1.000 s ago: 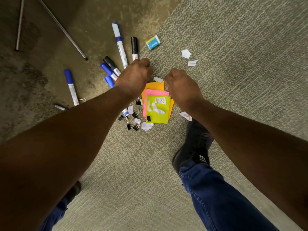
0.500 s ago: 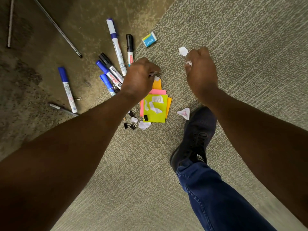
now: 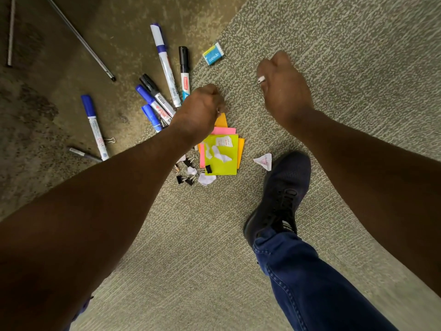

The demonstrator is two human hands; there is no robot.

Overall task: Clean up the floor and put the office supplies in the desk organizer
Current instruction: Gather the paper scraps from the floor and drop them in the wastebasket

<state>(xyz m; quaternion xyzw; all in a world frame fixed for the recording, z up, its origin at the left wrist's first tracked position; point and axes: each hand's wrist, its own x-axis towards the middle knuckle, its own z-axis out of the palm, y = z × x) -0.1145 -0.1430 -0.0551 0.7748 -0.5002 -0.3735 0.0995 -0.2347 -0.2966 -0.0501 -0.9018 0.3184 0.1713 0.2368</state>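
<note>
A white paper scrap (image 3: 260, 79), feather-light and easily crushed so best pinched by an edge, pokes from the closed right hand (image 3: 284, 89) above the carpet (image 3: 358, 68), while the left hand (image 3: 200, 109), curled over the sticky notes (image 3: 223, 152), hides whatever it grips.

Carpet (image 3: 334, 44): grey-green mottled weave. Sticky notes (image 3: 223, 155): lime top, pink + orange under. Markers (image 3: 164, 68): white bodies, blue/black caps. Eraser (image 3: 213, 54): blue/white/yellow. Binder clips (image 3: 185, 179): black. Shoe (image 3: 281, 194): black; jeans (image 3: 310, 287): blue.
</note>
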